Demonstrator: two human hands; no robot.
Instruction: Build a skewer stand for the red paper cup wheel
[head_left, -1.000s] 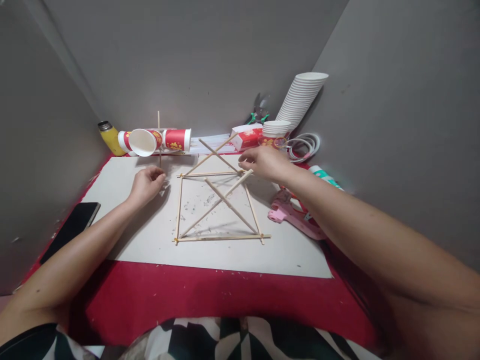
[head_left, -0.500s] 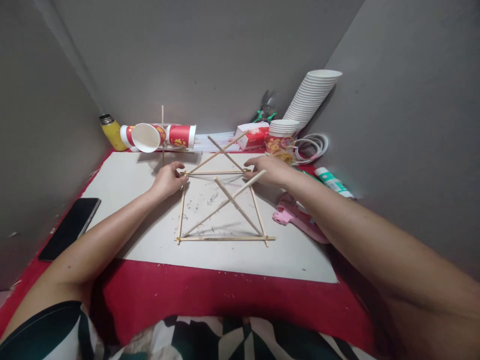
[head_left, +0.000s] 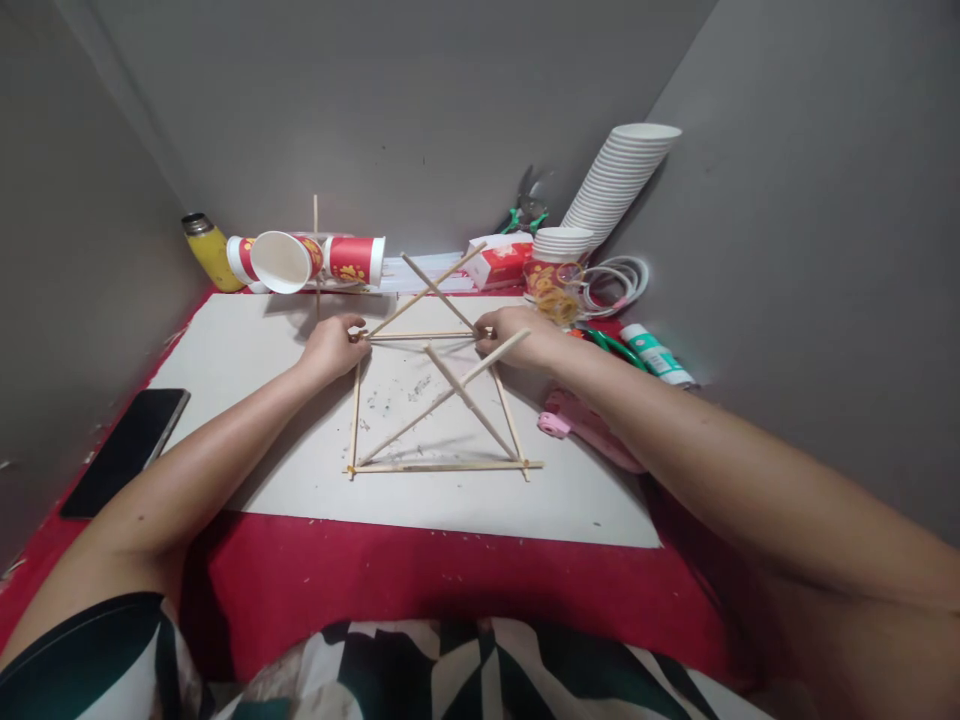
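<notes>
A frame of thin wooden sticks (head_left: 442,467) rests on a white board (head_left: 585,510). Its base is four-sided, bound at the near corners with small yellowish bands. Two pairs of crossed sticks rise from it, one pair at the near side and one at the far side. My left hand (head_left: 335,345) pinches the far left corner of the frame between thumb and fingers. At the far right corner, my right hand (head_left: 514,337) is closed on the frame in the same way. The fingers partly hide both far corners.
Behind stand a yellow bottle (head_left: 212,255), a paper cup assembly on a stick (head_left: 285,262), a red box (head_left: 501,262), stacked cups (head_left: 622,185), green-handled pliers (head_left: 529,212) and a coiled cable (head_left: 626,285). A phone (head_left: 127,450) lies left, a pink tool (head_left: 585,425) right.
Both hands keep hold of the frame's far corners, with the fingers closing a little more around them. The whole view has shifted slightly, so everything sits a bit higher and further left.
</notes>
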